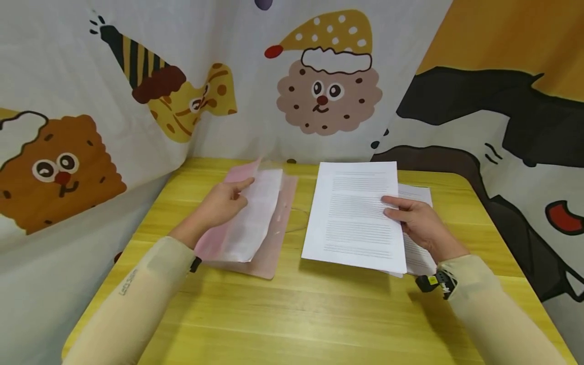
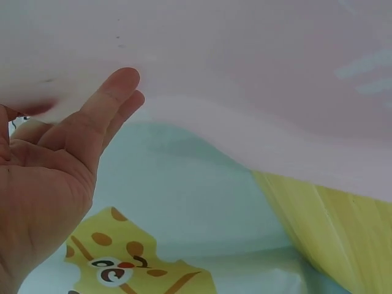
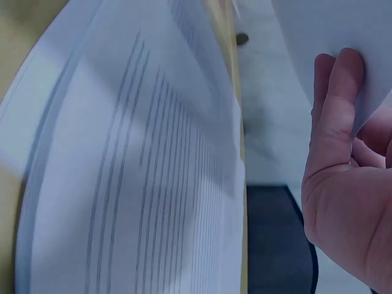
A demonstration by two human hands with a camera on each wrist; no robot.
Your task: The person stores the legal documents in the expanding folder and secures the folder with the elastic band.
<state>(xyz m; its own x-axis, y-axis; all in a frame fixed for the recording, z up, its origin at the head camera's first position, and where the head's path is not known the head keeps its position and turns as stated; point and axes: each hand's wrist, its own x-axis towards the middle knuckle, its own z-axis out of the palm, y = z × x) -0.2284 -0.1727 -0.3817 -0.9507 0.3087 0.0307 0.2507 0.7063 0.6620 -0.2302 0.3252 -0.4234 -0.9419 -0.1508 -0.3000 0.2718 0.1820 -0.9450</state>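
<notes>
On the left side of the table lies a pink translucent folder [image 1: 285,208] with its cover raised. White paper [image 1: 257,213] shows inside it. My left hand [image 1: 224,204] pinches the raised cover by its edge; in the left wrist view two fingers [image 2: 113,92] press against the pale pink sheet, and the thumb is partly hidden. On the right, my right hand [image 1: 424,228] holds a printed sheet [image 1: 353,213] by its right edge, fingers on the front. The sheet is lifted over a stack of printed papers [image 1: 418,258], also seen in the right wrist view [image 3: 141,171].
A thin clear loop [image 1: 297,219] lies between the folder and the papers. The yellow wood-grain table [image 1: 283,319] backs onto a curtain [image 1: 255,132] with cartoon prints.
</notes>
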